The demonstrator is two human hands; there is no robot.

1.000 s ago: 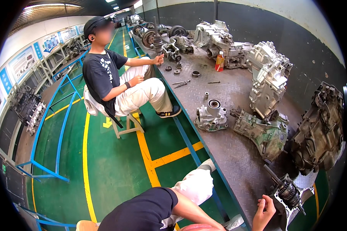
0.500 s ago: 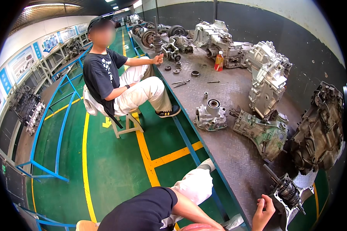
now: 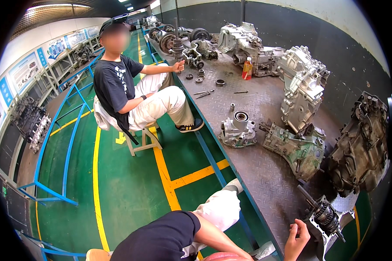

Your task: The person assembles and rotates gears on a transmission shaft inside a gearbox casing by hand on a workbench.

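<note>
My right hand (image 3: 297, 239) rises from the lower edge at the right, over the near end of the metal bench (image 3: 274, 182). Its fingers are loosely bent and a little apart, with nothing visible in them. Just right of it, a gear shaft (image 3: 325, 217) with dark gears lies across an open grey housing (image 3: 320, 239). The hand looks close to the housing's edge; I cannot tell whether it touches. My left forearm (image 3: 220, 237) runs from a dark sleeve toward the lower edge, and the left hand is out of view.
Across the bench stand a greenish casing (image 3: 296, 150), a dark brown casing (image 3: 361, 148), a tall silver gearbox (image 3: 302, 87) and a small housing (image 3: 238, 130). Farther off are loose rings, bolts and a bottle (image 3: 247, 69). A seated person (image 3: 122, 87) grips an upright gear shaft (image 3: 177, 48).
</note>
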